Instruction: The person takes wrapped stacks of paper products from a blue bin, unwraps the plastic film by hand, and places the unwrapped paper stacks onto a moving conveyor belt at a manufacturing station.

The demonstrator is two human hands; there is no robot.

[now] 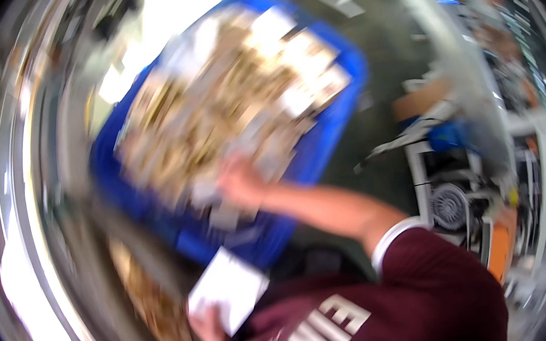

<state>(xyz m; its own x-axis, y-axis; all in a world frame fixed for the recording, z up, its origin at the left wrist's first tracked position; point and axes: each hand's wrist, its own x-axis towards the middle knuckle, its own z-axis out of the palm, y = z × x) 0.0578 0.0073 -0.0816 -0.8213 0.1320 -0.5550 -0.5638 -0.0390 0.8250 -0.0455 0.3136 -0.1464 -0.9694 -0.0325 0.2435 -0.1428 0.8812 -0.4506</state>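
Note:
Down near my body at the lower middle, my left hand [208, 323] grips a flat white rectangular piece [234, 286], card or packet, by its near edge. My right arm stretches forward over a big blue bin [341, 111]. The bin is heaped with tan and white flat pieces [211, 110] that look like packets or small boxes; blur hides their exact kind. Over the near part of this heap, my right hand [241, 180] touches or hovers just above the pieces. Motion smears its fingers, so I cannot tell whether it holds anything.
On the right stand a white-framed machine with a round fan-like part [450, 207] and an orange panel [499, 252]. A brown cardboard box [422, 99] sits beyond it. Long metal rails [24, 167] run along the left. More tan material [149, 298] lies left of my left hand.

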